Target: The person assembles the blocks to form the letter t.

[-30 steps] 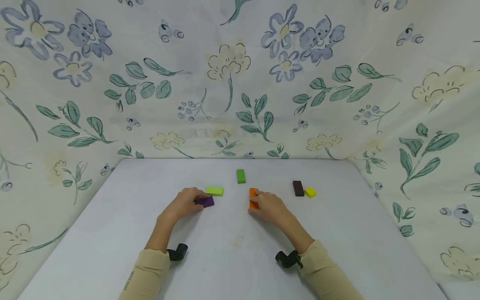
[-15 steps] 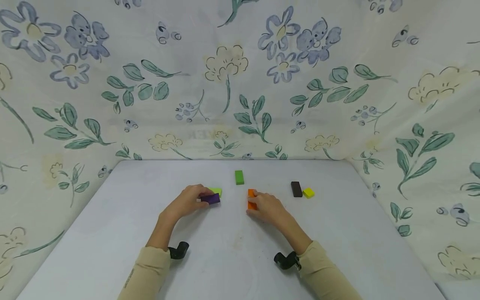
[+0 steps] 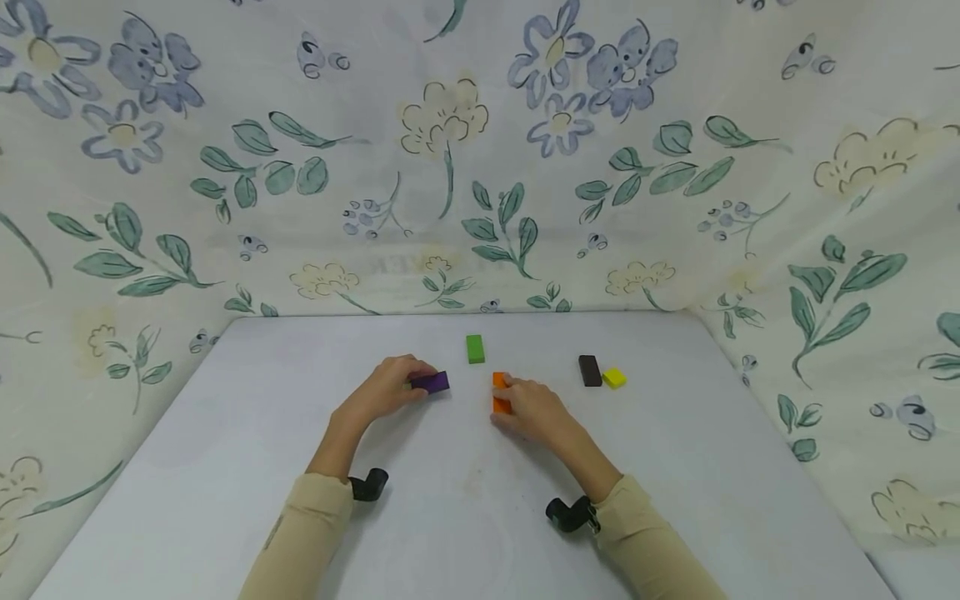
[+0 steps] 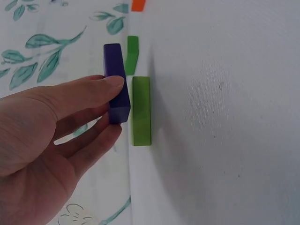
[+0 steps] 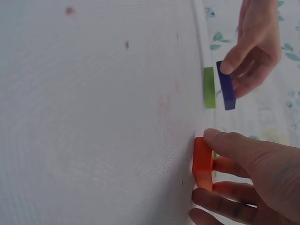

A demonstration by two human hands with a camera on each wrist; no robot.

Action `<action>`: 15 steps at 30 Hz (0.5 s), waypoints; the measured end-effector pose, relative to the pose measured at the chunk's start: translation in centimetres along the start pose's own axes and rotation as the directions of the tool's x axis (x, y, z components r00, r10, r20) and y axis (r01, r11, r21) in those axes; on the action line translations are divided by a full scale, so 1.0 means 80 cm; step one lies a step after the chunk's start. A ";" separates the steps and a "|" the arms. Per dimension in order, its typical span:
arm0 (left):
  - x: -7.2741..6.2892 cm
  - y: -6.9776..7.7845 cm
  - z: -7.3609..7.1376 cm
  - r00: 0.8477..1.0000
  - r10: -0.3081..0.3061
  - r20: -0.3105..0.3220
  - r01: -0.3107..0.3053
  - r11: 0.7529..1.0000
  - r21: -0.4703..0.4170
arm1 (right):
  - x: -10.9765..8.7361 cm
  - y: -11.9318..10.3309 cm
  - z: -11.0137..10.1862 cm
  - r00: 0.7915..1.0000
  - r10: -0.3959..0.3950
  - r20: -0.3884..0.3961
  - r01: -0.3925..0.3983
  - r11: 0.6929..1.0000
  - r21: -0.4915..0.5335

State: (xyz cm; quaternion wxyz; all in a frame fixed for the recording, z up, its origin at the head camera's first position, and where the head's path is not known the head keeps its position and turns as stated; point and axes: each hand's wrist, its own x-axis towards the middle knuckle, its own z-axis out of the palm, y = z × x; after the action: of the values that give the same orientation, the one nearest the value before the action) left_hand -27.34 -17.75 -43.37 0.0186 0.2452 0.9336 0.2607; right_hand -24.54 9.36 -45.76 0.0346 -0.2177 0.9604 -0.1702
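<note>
My left hand pinches a purple block between thumb and fingers, lifted off the table. In the left wrist view a light green block lies on the table just beyond it; the hand and purple block almost wholly hide it in the head view. My right hand grips an orange block, thumb on one side and fingers on the other. That block appears to rest on the table. Behind and between the hands lies a darker green block.
On the right side of the white table lie a dark brown block and a small yellow block, close together. A flowered cloth hangs behind the table's back edge. Each wrist wears a black camera.
My left hand has raised the purple block and carried it right and away from me, over the light green block. The right hand stays on the orange block.
</note>
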 end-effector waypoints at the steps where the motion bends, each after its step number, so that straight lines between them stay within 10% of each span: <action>1: 0.002 0.001 0.000 1.000 -0.004 0.000 0.004 1.000 -0.003 | 0.000 0.000 0.000 1.000 0.002 0.000 -0.002 1.000 0.001; 15: 0.023 0.005 0.013 0.999 0.044 -0.014 -0.044 0.999 0.026 | 0.002 0.000 -0.002 1.000 0.016 0.014 -0.016 1.000 0.000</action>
State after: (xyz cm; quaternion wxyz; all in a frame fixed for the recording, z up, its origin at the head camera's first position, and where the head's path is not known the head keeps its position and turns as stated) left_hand -28.61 -16.09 -43.87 0.0030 0.2639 0.9314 0.2508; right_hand -24.68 9.37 -45.64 0.0426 -0.2112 0.9619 -0.1685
